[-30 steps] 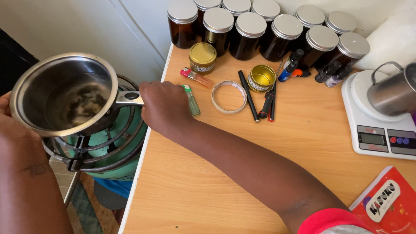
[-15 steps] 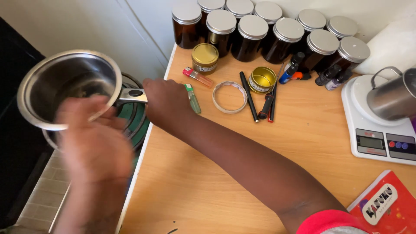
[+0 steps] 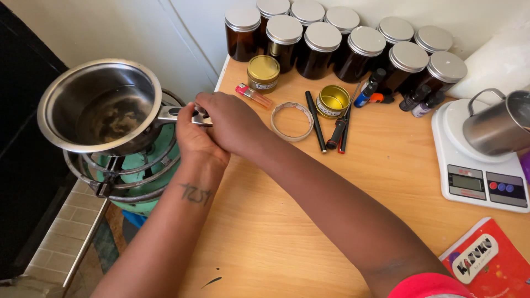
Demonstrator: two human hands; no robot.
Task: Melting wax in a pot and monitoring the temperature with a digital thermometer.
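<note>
**Both hands meet on the saucepan handle**

We have our left hand (image 3: 194, 140) and right hand (image 3: 234, 122) closed together around the flat metal handle (image 3: 175, 115) of a small stainless-steel saucepan (image 3: 99, 105). The two-handed grip looks meant to steady the pan, which sits to the left of our hands on the wire pot support of a green gas burner (image 3: 132, 176), beyond the edge of the wooden table (image 3: 276, 221). The pan is round and polished; a pale, lumpy residue lies on its bottom, though we cannot tell what it is.

Just beyond our right hand lie a red lighter (image 3: 253, 95) and a ring of tape (image 3: 291, 121), with a black pen (image 3: 316, 121) and an open gold tin (image 3: 333, 101) further right. Behind them stand amber glass jars (image 3: 320, 47) with brushed silver lids, packed against the wall. Well to the right, a steel pitcher (image 3: 497, 127) rests on a white kitchen scale (image 3: 480, 176), with a red booklet (image 3: 486, 265) nearer to us.
</note>
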